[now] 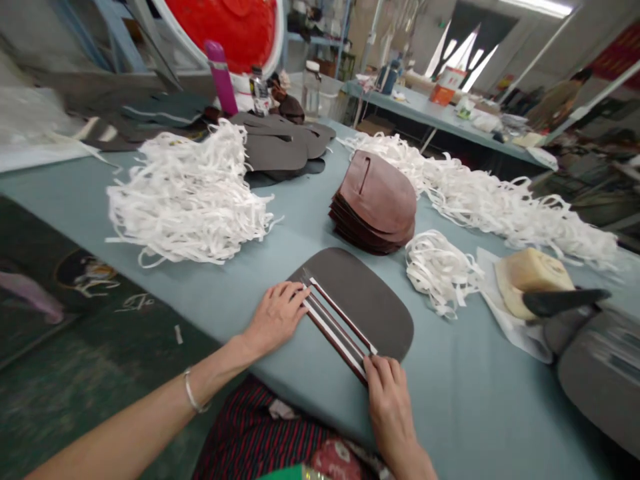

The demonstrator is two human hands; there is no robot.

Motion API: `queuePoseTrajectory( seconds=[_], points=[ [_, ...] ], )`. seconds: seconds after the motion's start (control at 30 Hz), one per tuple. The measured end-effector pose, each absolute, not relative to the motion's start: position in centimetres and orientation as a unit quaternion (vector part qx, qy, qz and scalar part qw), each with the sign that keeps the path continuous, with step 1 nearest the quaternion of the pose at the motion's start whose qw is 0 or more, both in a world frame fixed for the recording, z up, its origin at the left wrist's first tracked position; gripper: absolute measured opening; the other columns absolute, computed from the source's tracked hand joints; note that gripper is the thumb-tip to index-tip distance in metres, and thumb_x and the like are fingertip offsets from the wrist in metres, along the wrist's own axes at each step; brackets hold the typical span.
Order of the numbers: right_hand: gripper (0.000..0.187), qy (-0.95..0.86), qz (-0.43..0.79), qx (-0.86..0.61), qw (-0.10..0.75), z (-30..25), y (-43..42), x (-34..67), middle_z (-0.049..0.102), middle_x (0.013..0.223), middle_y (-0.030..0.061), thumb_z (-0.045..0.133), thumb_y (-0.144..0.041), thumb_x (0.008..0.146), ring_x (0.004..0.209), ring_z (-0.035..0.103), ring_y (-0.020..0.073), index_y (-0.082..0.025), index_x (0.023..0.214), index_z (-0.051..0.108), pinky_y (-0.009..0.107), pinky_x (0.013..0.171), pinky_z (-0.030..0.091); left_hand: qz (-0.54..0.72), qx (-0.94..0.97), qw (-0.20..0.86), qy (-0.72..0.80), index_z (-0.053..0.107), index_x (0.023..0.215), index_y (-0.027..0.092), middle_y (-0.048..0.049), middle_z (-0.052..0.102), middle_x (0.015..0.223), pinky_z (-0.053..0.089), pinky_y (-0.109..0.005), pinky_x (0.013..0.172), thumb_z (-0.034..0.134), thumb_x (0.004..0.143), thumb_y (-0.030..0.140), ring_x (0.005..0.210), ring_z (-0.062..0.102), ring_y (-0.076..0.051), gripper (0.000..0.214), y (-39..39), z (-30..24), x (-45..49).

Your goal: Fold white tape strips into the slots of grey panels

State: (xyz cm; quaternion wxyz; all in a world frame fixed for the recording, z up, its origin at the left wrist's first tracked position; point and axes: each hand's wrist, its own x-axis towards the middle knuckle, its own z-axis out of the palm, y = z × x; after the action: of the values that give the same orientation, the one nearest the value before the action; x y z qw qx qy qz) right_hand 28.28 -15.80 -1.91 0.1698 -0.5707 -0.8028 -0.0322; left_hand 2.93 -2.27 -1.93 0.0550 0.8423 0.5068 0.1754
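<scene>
A dark grey, round-ended flat panel (357,293) lies on the table in front of me; it looks like leather or a leather-like sheet. Along its near side run a long slot and a strip (334,325) with white bands and dark reddish-brown edges. My left hand (277,315) is closed at the strip's far left end, fingertips resting on top. At the near right end, my right hand (389,393) has bent fingers closed on the strip's corner. Both thumbs are largely hidden. Beyond the panel sits a stack of brown leather pieces (383,193), the top one slotted.
White tape strips form a big heap (190,200) at left, a small bundle (440,270) at right and a long pile (500,200) behind. A yellowish block (535,277) and a grey machine (600,373) stand at right. Grey panels (280,147), a purple bottle (221,77) and a person (560,103) are farther back.
</scene>
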Motion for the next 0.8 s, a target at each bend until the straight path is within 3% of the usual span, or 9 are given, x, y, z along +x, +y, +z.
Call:
queuePoseTrajectory(
  seconds=[0.23,0.47,0.8],
  points=[
    [0.022,-0.754,0.023,-0.601,0.263,-2.9,-15.7,28.7,0.057,0.118,0.0103,0.036,-0.01,0.092,0.114,0.045,0.0219,-0.018,0.097,0.055,0.041,0.09,0.041,0.169,0.855,0.026,0.49,0.054,0.125,0.022,-0.0115,0.054,0.125,0.039,-0.042,0.091,0.045,0.091,0.031,0.111,0.048,-0.026,0.036,-2.1,-2.5,3.0],
    [0.02,-0.752,0.082,-0.585,0.292,-2.8,-15.6,28.8,0.063,0.106,0.0057,0.037,-0.007,0.091,0.099,0.05,0.0179,-0.019,0.093,0.053,0.037,0.087,0.037,0.17,0.883,0.019,0.437,0.058,0.116,0.02,-0.0101,0.057,0.127,0.034,-0.044,0.097,0.041,0.092,0.023,0.124,0.042,-0.026,0.03,-1.9,-2.3,3.2],
    [0.022,-0.764,0.074,-0.568,0.298,-1.4,-15.2,28.5,0.061,0.086,0.0038,0.034,-0.008,0.092,0.078,0.052,0.0166,-0.019,0.091,0.053,0.033,0.076,0.039,0.174,0.89,0.001,0.421,0.057,0.118,0.024,-0.0079,0.06,0.121,0.037,-0.039,0.092,0.042,0.09,0.017,0.113,0.049,-0.023,0.033,-1.9,-2.4,3.1]
  ],
)
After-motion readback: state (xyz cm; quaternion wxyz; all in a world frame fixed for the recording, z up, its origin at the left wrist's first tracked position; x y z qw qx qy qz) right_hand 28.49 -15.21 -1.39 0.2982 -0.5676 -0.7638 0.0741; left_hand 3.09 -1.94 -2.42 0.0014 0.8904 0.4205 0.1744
